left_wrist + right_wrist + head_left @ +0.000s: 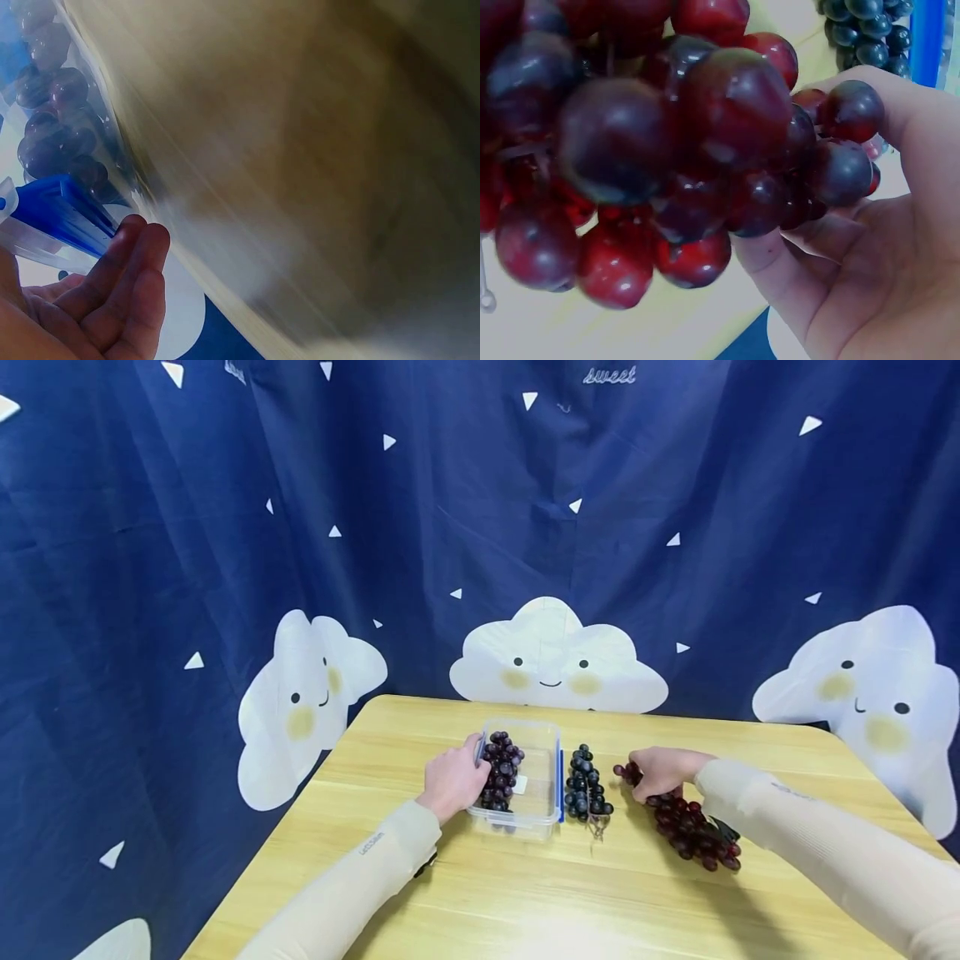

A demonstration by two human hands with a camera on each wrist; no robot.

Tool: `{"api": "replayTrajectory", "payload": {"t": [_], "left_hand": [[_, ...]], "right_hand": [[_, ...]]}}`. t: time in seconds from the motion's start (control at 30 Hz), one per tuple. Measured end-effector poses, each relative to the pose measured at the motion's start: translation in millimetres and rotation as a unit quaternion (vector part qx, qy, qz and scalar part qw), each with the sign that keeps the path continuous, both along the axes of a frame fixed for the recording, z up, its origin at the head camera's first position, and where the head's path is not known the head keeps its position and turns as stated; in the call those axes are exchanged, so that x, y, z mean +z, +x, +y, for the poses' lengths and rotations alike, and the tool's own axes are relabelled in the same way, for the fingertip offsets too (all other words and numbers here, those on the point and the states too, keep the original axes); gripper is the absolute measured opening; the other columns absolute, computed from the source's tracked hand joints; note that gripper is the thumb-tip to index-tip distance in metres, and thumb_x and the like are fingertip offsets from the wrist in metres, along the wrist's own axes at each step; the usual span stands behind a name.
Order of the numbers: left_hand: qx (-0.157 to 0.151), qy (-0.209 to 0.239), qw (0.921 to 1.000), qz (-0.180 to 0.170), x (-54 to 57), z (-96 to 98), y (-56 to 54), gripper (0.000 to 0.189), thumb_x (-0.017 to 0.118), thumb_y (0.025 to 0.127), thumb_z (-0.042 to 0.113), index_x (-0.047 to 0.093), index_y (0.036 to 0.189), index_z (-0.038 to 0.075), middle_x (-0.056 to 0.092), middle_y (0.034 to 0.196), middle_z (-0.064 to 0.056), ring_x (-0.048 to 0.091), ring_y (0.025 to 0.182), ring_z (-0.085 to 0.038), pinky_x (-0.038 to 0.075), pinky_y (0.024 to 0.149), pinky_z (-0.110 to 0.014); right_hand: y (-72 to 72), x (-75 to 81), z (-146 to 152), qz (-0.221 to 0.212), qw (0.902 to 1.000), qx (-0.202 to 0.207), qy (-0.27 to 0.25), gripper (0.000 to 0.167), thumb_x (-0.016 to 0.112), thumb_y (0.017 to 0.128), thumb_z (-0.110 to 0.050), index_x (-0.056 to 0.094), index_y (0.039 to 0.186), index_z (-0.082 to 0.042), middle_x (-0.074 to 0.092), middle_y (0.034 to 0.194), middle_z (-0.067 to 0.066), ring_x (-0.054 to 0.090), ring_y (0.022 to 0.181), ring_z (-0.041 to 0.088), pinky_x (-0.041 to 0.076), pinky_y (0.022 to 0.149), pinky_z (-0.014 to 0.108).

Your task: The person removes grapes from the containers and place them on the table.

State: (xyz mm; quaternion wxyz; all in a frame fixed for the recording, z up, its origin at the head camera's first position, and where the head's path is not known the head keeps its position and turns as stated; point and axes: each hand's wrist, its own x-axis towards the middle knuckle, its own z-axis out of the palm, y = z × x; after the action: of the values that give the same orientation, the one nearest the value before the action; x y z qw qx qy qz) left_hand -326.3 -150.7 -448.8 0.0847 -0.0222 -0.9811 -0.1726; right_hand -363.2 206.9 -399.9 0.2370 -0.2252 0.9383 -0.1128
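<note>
At the left side of a clear plastic food container (pixel 538 814), my left hand (pixel 455 779) grips the wall by a blue latch (pixel 64 210). A bunch of dark purple grapes (pixel 502 768) lies inside along that wall. My right hand (pixel 662 772) holds a bunch of red grapes (pixel 693 835) around its narrow end, fingers and thumb on either side. The bunch slants down toward the right, and the right wrist view shows its red grapes (pixel 615 262) close up. Between the container and this hand lies a bunch of blue-black grapes (pixel 585 785).
Everything stands on a light wooden table (pixel 465 893). A blue latch (pixel 561 785) hangs on the container's right side, close to the blue-black grapes. Behind the table's far edge hangs a dark blue curtain (pixel 495 527) printed with clouds and triangles.
</note>
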Motion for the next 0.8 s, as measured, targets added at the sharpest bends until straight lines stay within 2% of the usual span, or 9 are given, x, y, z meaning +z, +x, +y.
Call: {"api": "replayTrajectory", "payload": {"t": [0.07, 0.17, 0.23, 0.37, 0.47, 0.6, 0.8], "left_hand": [[0.000, 0.002, 1.0000, 0.002, -0.7, 0.3, -0.3, 0.058, 0.050, 0.095, 0.037, 0.043, 0.151, 0.021, 0.054, 0.057, -0.001, 0.049, 0.047, -0.019, 0.039, 0.045, -0.036], [0.002, 0.003, 1.0000, 0.000, -1.2, 0.8, -0.1, 0.059, 0.050, 0.095, 0.036, 0.043, 0.152, 0.022, 0.053, 0.057, -0.002, 0.049, 0.047, -0.019, 0.039, 0.045, -0.036], [0.004, 0.004, 1.0000, -0.002, -0.6, 1.2, 0.1, 0.058, 0.051, 0.095, 0.036, 0.043, 0.151, 0.022, 0.054, 0.057, -0.002, 0.049, 0.047, -0.020, 0.039, 0.045, -0.037], [0.008, 0.008, 0.9999, -0.004, 0.4, 1.9, -0.7, 0.059, 0.050, 0.095, 0.037, 0.043, 0.152, 0.023, 0.054, 0.059, -0.003, 0.050, 0.048, -0.021, 0.039, 0.045, -0.038], [0.014, 0.008, 0.9999, -0.004, 0.0, 1.2, -1.6, 0.059, 0.050, 0.096, 0.038, 0.042, 0.152, 0.023, 0.054, 0.060, -0.003, 0.050, 0.049, -0.020, 0.039, 0.046, -0.037], [0.019, 0.005, 0.9998, -0.003, -1.0, 0.0, -1.6, 0.058, 0.050, 0.096, 0.038, 0.043, 0.152, 0.024, 0.054, 0.059, -0.003, 0.050, 0.049, -0.020, 0.039, 0.046, -0.037], [0.005, 0.008, 0.9999, -0.013, 1.9, -0.1, -2.2, 0.059, 0.049, 0.096, 0.039, 0.041, 0.153, 0.022, 0.054, 0.058, -0.002, 0.049, 0.047, -0.019, 0.039, 0.046, -0.036]], "right_hand": [[-3.3, -1.4, 0.9, 0.001, 0.9999, -0.010, -0.010, 0.049, 0.070, 0.085, -0.014, 0.050, 0.125, 0.007, 0.052, 0.073, 0.003, 0.038, 0.049, 0.010, 0.038, 0.051, 0.028], [-7.5, -1.4, 2.2, 0.008, 0.9993, -0.029, -0.022, 0.046, 0.070, 0.089, -0.018, 0.051, 0.122, 0.006, 0.053, 0.077, 0.004, 0.041, 0.049, 0.009, 0.041, 0.048, 0.027], [-10.0, 0.4, 3.1, 0.013, 0.9988, -0.038, -0.029, 0.041, 0.069, 0.090, -0.019, 0.050, 0.118, 0.005, 0.054, 0.081, 0.007, 0.043, 0.051, 0.010, 0.043, 0.048, 0.028], [-15.6, 6.7, 2.7, 0.018, 0.9965, -0.064, -0.051, 0.042, 0.068, 0.093, -0.020, 0.048, 0.119, 0.006, 0.053, 0.089, 0.011, 0.048, 0.052, 0.012, 0.051, 0.051, 0.033], [-20.7, 9.6, -0.1, 0.023, 0.9935, -0.085, -0.073, 0.039, 0.067, 0.093, -0.020, 0.048, 0.116, 0.004, 0.052, 0.088, 0.010, 0.051, 0.052, 0.013, 0.055, 0.053, 0.034], [-25.7, 9.9, -3.5, 0.024, 0.9895, -0.104, -0.097, 0.033, 0.068, 0.090, -0.020, 0.047, 0.105, 0.000, 0.050, 0.083, 0.009, 0.053, 0.055, 0.013, 0.056, 0.055, 0.034], [-33.3, 10.2, -5.0, 0.026, 0.9854, -0.122, -0.116, 0.035, 0.067, 0.091, -0.019, 0.045, 0.107, 0.003, 0.050, 0.082, 0.009, 0.052, 0.052, 0.014, 0.056, 0.056, 0.037]]}}
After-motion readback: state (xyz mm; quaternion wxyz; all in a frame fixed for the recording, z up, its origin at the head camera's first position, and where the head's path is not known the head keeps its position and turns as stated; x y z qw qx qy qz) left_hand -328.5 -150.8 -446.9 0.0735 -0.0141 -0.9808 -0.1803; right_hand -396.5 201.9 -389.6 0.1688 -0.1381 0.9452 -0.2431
